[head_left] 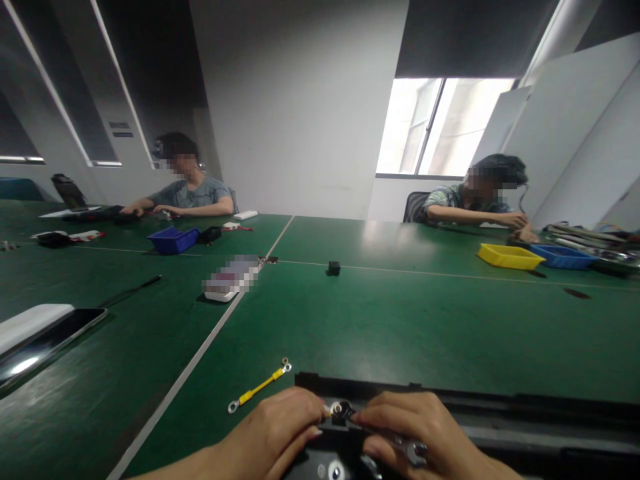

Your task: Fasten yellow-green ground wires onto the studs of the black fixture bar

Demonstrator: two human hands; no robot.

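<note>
Along the bottom edge lies a long black housing [480, 417] with a metal strip, and both hands work at its left end. My left hand [283, 427] is closed, its fingertips at a small metal fitting [337, 409]; a bit of yellow shows there, but what they pinch is hidden. From the other side, my right hand [420, 423] comes to the same fitting, with an open-end wrench [416, 453] in its closed fingers. To the left of the housing lies a short yellow cable [261, 387] with ring terminals at its ends, beside a small nut [285, 361].
A black block [334, 268] stands mid-table. A white device [223, 293] and a phone [65, 340] lie to the left. Blue bin [173, 240], yellow bin [509, 257] and another blue bin [565, 257] stand farther back. Two people sit across the green table [425, 327].
</note>
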